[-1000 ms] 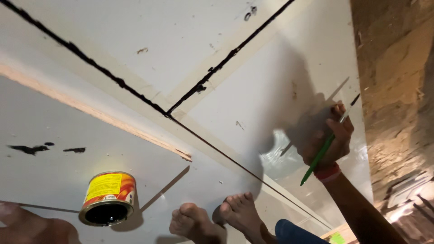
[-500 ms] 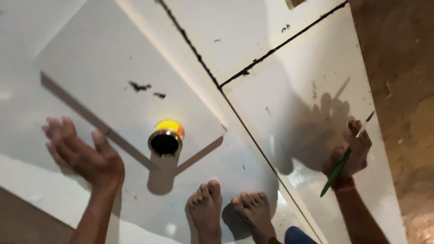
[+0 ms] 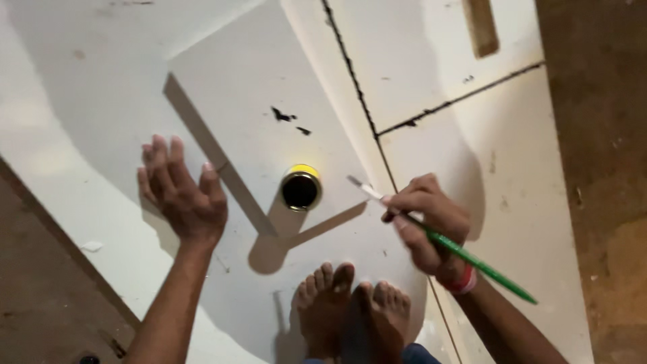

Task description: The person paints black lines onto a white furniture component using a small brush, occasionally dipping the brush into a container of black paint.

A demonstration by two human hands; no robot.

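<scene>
My right hand point(image 3: 424, 222) grips a thin paintbrush point(image 3: 472, 259) with a green handle, its pale tip pointing left toward a small open tin point(image 3: 300, 189) with a yellow side and dark inside. The tin stands on a white board point(image 3: 249, 87). My left hand point(image 3: 180, 189) hovers open over the board, fingers spread, left of the tin and holding nothing. My two bare feet point(image 3: 350, 313) rest on the board just below the tin.
Black painted lines point(image 3: 357, 87) run along the joints between the white panels, with small black smears point(image 3: 286, 118) above the tin. Brown floor point(image 3: 600, 168) lies to the right and at the lower left. A wooden strip point(image 3: 482, 27) sits at the top.
My right hand with the brush has moved left, closer to the tin. My left hand has come into view and risen over the board. The view has swung toward the tin.
</scene>
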